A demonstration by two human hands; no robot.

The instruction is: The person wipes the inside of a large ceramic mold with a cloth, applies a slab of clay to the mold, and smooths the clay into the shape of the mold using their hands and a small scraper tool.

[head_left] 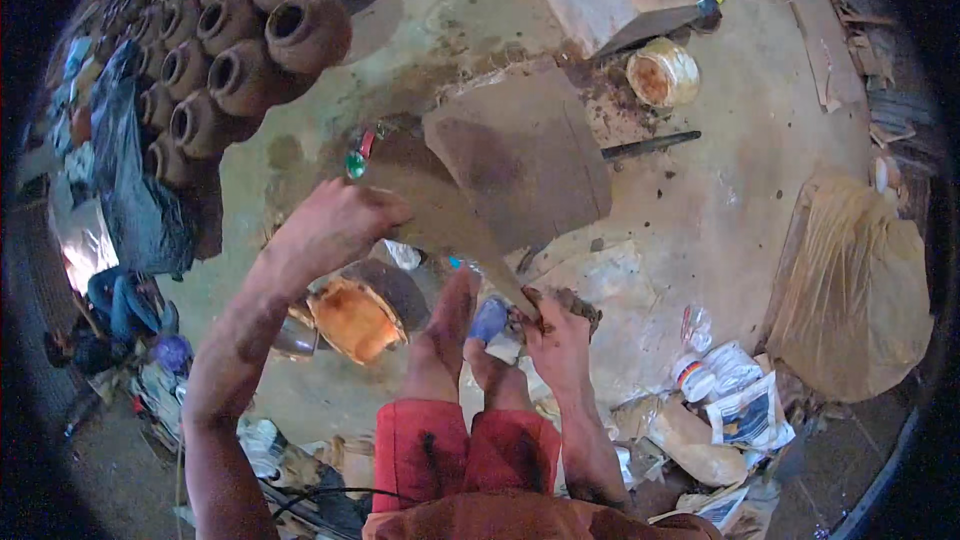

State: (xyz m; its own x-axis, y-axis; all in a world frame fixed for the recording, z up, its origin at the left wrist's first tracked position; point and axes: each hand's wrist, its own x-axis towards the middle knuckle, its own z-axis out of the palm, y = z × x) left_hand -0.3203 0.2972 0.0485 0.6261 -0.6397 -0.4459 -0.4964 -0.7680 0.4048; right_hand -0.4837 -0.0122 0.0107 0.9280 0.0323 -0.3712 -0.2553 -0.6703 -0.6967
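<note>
Concrete floor (730,270), clay pots (328,38) upper left — I see the left hand (335,228) and right hand (560,342) grasping a brown sheet (447,208) between them — I'd support both ends evenly.

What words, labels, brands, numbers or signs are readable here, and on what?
None readable.
Printed sheet, lower right: dark picture and print, too small and blurred to read.
White jar with coloured bands: any lettering too small to read.
Tub, upper right: no readable text.
Brown sheet, held: no text visible.
</note>
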